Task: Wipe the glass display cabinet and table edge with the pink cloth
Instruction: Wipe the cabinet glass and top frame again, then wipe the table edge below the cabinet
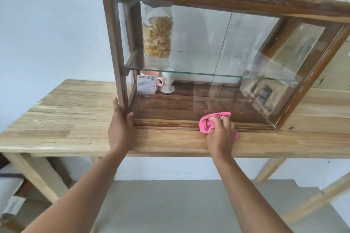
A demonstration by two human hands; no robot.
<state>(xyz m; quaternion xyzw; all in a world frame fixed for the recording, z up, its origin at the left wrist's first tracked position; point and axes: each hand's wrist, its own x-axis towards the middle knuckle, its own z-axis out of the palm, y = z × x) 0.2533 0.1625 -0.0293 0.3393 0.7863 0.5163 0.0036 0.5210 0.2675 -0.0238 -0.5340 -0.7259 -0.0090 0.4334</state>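
Note:
A dark wooden display cabinet (111,47) with glass panes stands on a light wooden table (72,119). My right hand (220,134) grips a bunched pink cloth (207,122) and presses it against the cabinet's bottom front rail, right of centre. My left hand (121,125) rests flat on the cabinet's lower left corner post, fingers along the side and thumb on the front rail. The table's front edge (170,152) runs just below both hands.
Inside the cabinet, a bag of dried snacks (157,38) hangs at the upper left, and a pink mug (149,81) and a white mug (167,81) stand under the glass shelf (208,75). The table legs (36,176) and a grey floor lie below.

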